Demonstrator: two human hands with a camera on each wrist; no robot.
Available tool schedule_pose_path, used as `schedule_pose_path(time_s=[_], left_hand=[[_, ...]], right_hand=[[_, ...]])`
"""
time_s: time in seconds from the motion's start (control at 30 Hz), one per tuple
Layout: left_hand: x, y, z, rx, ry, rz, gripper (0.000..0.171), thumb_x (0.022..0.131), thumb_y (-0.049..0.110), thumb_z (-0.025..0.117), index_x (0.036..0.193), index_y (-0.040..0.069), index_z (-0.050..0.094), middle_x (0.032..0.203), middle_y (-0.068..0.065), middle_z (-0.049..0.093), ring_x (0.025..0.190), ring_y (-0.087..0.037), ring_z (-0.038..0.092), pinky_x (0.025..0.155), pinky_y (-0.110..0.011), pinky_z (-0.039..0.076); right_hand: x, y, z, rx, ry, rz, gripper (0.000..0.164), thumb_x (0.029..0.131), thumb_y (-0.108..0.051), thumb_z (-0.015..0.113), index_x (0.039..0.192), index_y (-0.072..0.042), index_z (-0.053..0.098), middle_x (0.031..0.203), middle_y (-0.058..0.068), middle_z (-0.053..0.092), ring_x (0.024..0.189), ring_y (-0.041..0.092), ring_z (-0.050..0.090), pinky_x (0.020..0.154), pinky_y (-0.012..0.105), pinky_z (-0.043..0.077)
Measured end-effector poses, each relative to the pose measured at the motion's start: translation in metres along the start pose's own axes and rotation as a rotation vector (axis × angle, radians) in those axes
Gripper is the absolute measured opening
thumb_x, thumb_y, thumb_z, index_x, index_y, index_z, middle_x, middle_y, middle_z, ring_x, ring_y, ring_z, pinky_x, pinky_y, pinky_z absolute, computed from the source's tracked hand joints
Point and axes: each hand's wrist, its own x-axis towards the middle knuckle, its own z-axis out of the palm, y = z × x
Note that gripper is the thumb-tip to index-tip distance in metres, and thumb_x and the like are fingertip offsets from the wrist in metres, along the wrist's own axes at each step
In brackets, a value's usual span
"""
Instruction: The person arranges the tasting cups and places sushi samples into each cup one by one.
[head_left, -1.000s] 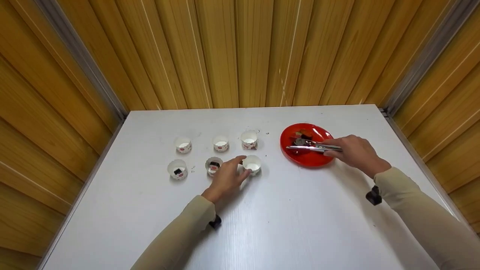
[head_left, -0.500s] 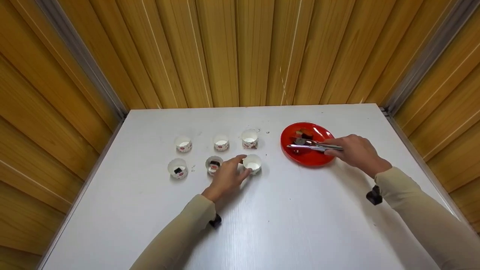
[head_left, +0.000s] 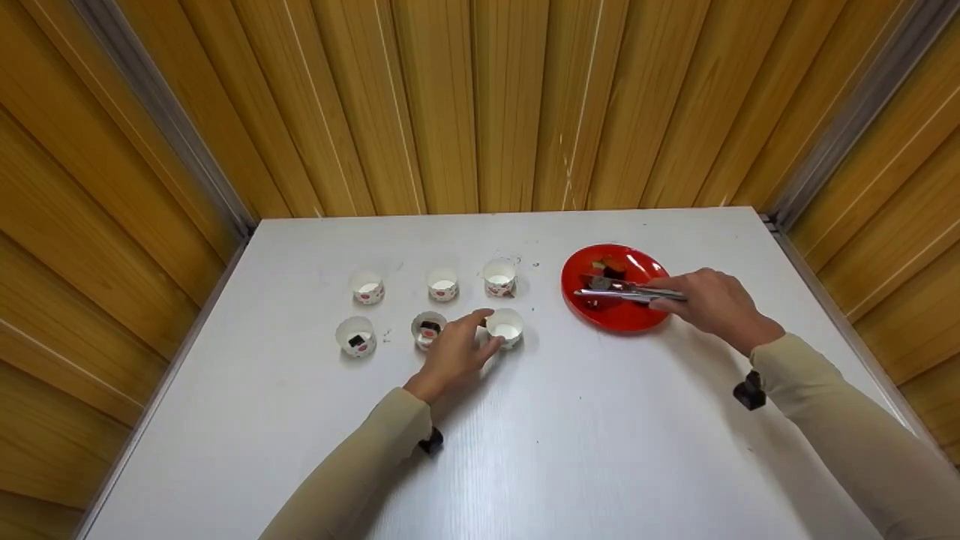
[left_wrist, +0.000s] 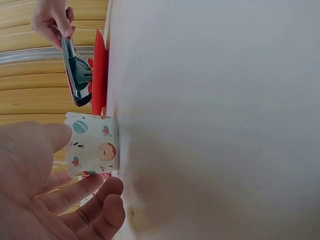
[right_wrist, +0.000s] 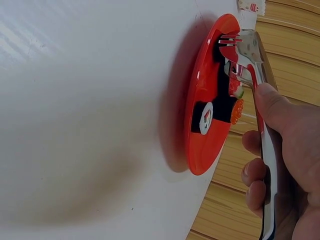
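My left hand [head_left: 451,355] holds a white paper baking cup [head_left: 505,331] at the front right of the cup group, thumb on one side and fingers on the other. In the left wrist view its patterned wall [left_wrist: 91,145] stands on the table. My right hand [head_left: 709,304] grips metal serving tongs [head_left: 637,295] over a red plate [head_left: 626,322]. The fork-shaped end [right_wrist: 242,46] is close to dark sushi at the plate's far side; whether it pinches a piece, I cannot tell. A rice-centred roll [right_wrist: 205,118] and an orange-topped piece [right_wrist: 237,111] lie on the plate.
Two front cups hold dark-wrapped sushi: the left cup [head_left: 355,337] and the middle cup [head_left: 426,330], partly behind my left hand. Behind them stand a left cup [head_left: 368,289], a middle cup [head_left: 442,286] and a right cup [head_left: 499,280]. Wood-patterned walls [head_left: 480,105] enclose the white table [head_left: 585,450].
Both hands stay almost where they were. The upper arm of the tongs has turned slightly over the sushi on the plate. Cups and plate look unmoved.
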Motion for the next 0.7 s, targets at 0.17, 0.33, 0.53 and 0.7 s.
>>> schedule_pose_path(time_s=[0.17,0.33,0.53,0.7], left_hand=[[0.0,0.0,0.0,-0.005,0.001,-0.002,0.048,0.097,0.025,0.073,0.136,0.001,0.06,0.118,-0.016,0.072,0.108,-0.03,0.069,0.091,-0.047,0.054],[0.0,0.0,0.001,0.002,-0.002,-0.009,0.048,0.096,0.025,0.073,0.136,0.001,0.061,0.118,-0.016,0.072,0.108,-0.03,0.069,0.092,-0.047,0.054],[0.0,0.001,0.0,-0.001,-0.01,-0.025,0.049,0.097,0.026,0.073,0.137,0.001,0.06,0.119,-0.017,0.072,0.11,-0.031,0.068,0.094,-0.047,0.053],[0.0,0.002,0.0,-0.005,-0.027,-0.051,0.05,0.098,0.028,0.072,0.139,0.002,0.059,0.121,-0.016,0.071,0.113,-0.031,0.067,0.096,-0.047,0.052]], right_hand=[[-0.001,-0.002,-0.004,0.015,-0.008,0.023,0.042,0.092,-0.027,0.079,0.133,-0.021,0.072,0.098,0.002,0.075,0.08,0.025,0.055,0.067,0.037,0.044],[-0.003,-0.003,-0.009,0.027,-0.014,0.033,0.043,0.094,-0.029,0.078,0.135,-0.021,0.07,0.105,0.007,0.076,0.083,0.026,0.056,0.069,0.038,0.047],[-0.004,-0.004,-0.013,0.013,-0.004,0.012,0.043,0.094,-0.03,0.077,0.135,-0.019,0.07,0.106,0.009,0.077,0.081,0.025,0.057,0.066,0.037,0.046],[-0.004,-0.005,-0.017,0.007,0.001,-0.001,0.043,0.095,-0.033,0.076,0.134,-0.018,0.07,0.106,0.009,0.077,0.081,0.025,0.058,0.066,0.037,0.047]])
